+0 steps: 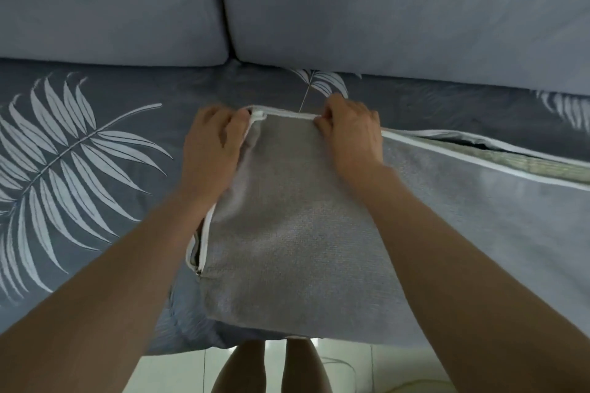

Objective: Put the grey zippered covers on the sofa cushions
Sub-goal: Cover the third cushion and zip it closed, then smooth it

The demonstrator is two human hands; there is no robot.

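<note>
On the front of the sofa seat, over its dark blue-grey sheet printed with pale fern leaves point(95, 153), lies the grey woven cover point(287, 233) with white piping, stretched from between my forearms away to the right. Both my hands are at its far edge. My left hand point(214, 140) is curled round the far-left corner, fingers folded onto the piped seam. My right hand point(351, 137) pinches the same white edge a little further along, knuckles up. Neither hand is spread wide; both are closed on fabric.

Down the left side the zip gapes, with the small dark metal slider point(198, 271) sitting at the near end of the opening. Further right, the far edge also stands parted, and a pale green woven inner pad point(526, 166) shows through the gap. Two plain light grey back cushions point(111, 3) stand behind, untouched.

I judge I am seating the cover over the pad's corner, with closing not yet begun. Next, the corner fabric needs tugging until both zip tapes meet without strain. Then one hand should hold the tapes together while the other runs the slider round the corner. The bend is where it may snag, so the fabric there must lie flat first.
</note>
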